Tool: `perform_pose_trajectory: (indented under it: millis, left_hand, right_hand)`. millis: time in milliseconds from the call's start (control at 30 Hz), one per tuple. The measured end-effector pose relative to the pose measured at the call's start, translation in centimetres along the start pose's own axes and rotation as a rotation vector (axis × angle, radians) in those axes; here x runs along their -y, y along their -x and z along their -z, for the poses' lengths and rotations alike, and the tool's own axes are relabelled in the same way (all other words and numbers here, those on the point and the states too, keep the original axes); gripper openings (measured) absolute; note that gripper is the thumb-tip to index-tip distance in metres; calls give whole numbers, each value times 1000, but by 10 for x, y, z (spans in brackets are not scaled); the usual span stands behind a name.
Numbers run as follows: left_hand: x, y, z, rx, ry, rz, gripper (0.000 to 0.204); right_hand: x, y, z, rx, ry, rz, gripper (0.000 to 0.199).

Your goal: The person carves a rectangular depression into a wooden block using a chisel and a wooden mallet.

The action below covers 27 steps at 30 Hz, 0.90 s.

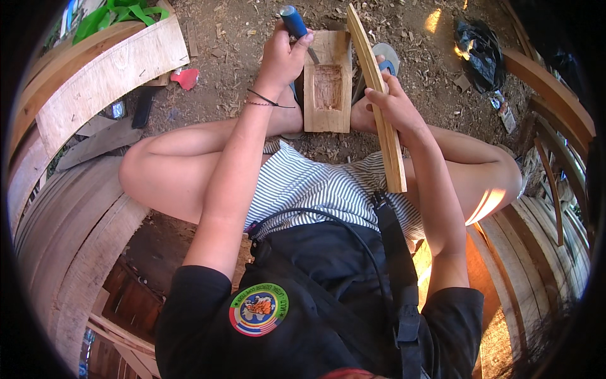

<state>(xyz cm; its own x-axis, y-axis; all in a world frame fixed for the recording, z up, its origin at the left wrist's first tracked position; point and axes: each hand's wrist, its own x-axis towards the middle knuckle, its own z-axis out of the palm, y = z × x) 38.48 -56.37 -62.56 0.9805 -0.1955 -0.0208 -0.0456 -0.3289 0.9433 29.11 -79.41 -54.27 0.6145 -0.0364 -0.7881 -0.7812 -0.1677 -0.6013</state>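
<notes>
Left hand: fingers wrapped around the blue cylindrical handle of a metal-bladed chisel (292, 21), handle up, blade angled down; I see the left hand (282, 58) just beyond the block's upper-left corner.
Right hand: the right hand (399, 106) grips a long, narrow strip of yellowish wood (370, 63), thumb across its face, at the block's right side. The hands are well apart from each other.
Block: a pale, rectangular wooden block (328, 121) lies between the two hands and between the person's ankles, its long side pointing away from the body.
Chisel tip: at the far-left corner of the hollow; from here I can't tell whether it touches the wood.
Hollow: a rectangular recess (328, 88) is already cut into the block, with clear side walls and solid wood at both ends.
Left to do: its floor looks rough, so I'd judge the cutting unfinished; how much more must come out, I can't tell.
Legs: bent outward around the block, a grey sandal with a blue strap (389, 62) on the right foot.
Ground: brown earth strewn with wood chips, a crumpled black plastic bag (483, 60) off to the right, a red scrap (184, 78) to the left.
Far left: a broad pale wooden board (113, 85) with nails in it.
</notes>
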Motion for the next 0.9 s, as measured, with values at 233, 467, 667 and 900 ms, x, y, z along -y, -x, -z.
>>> perform_pose_trajectory:
  millis: [233, 467, 667, 900]
  left_hand:
    - [-4, 3, -1, -6, -44, 16, 30]
    - [-2, 3, 0, 5, -100, -1, 30]
    - [-15, 8, -9, 18, -27, -160, 27]
    - [-13, 13, -10, 132, -40, -78, 34]
  right_hand:
    - [0, 0, 1, 8, 9, -28, 64]
    - [0, -2, 1, 14, 23, -49, 64]
    - [1, 4, -1, -6, -46, 31, 65]
    - [48, 85, 13, -349, 257, 802, 78]
